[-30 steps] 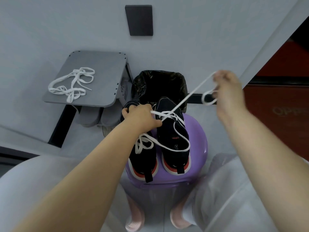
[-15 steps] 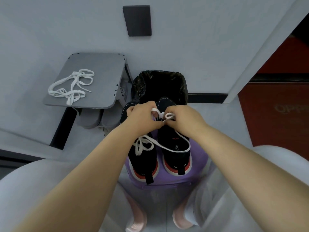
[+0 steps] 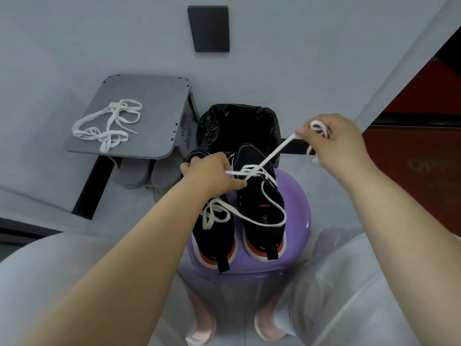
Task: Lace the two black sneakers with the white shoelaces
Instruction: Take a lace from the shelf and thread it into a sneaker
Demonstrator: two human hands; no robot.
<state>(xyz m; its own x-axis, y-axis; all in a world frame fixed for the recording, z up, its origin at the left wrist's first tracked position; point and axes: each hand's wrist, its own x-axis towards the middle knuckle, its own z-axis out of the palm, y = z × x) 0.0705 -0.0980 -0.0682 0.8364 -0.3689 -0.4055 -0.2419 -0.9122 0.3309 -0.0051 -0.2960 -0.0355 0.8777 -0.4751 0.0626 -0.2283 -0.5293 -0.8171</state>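
Observation:
Two black sneakers stand side by side on a purple stool (image 3: pixel 298 216), toes away from me. A white shoelace (image 3: pixel 272 153) is threaded through the right sneaker (image 3: pixel 262 196) near its toe. My right hand (image 3: pixel 334 143) pinches one end of it, raised up and to the right, so the lace runs taut. My left hand (image 3: pixel 212 176) grips the lace's other part at the sneaker's eyelets, and slack loops trail over the left sneaker (image 3: pixel 214 236). A second white shoelace (image 3: pixel 107 126) lies tangled on a grey tablet (image 3: pixel 149 116) at the left.
A bin with a black liner (image 3: pixel 239 126) stands just beyond the stool. My knees in light trousers flank the stool. A dark panel (image 3: pixel 209 28) is on the wall ahead, and a red-brown door (image 3: pixel 424 146) is at the right.
Half a second ago both hands met at the right sneaker's eyelets. Since then my right hand has pulled the lace up and to the right; my left hand stayed at the shoe.

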